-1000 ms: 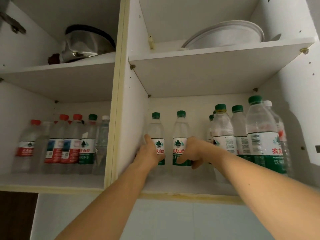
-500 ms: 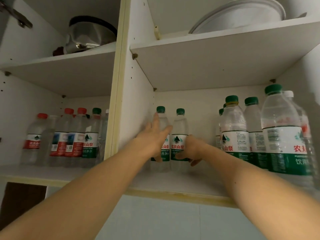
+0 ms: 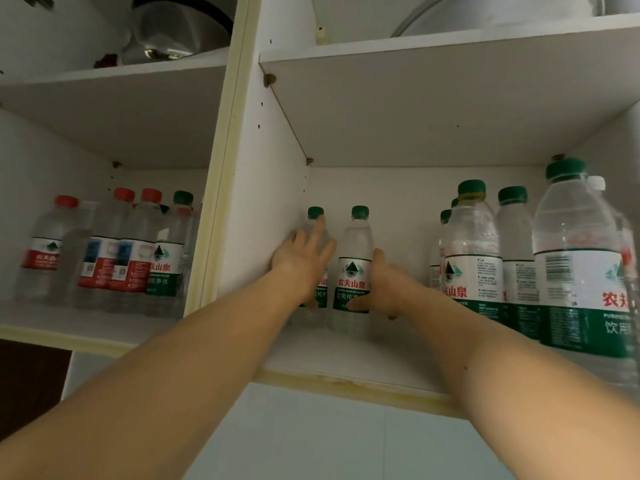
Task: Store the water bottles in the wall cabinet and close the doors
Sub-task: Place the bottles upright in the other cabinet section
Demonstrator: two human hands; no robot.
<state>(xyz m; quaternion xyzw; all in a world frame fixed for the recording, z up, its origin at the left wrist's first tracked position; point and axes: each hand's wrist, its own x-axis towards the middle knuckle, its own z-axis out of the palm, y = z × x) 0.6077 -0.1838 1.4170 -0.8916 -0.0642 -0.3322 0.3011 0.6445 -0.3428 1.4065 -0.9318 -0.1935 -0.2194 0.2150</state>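
I've got the left hand (image 3: pixel 304 261) flat-fingered against the corner bottle (image 3: pixel 316 216) and the right hand (image 3: pixel 381 289) wrapped round its neighbour (image 3: pixel 355 271), both upright at the shelf (image 3: pixel 346 358) back-left, likely leaving front room.

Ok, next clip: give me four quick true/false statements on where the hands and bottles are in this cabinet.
1. The left hand lies with straight fingers against the clear green-capped water bottle in the corner. True.
2. The right hand holds a red-capped bottle. False: it grips the second clear green-capped bottle.
3. Red-capped clear bottles stand in the left compartment. True.
4. Both touched bottles lie on their sides. False: they stand upright on the white lower shelf.
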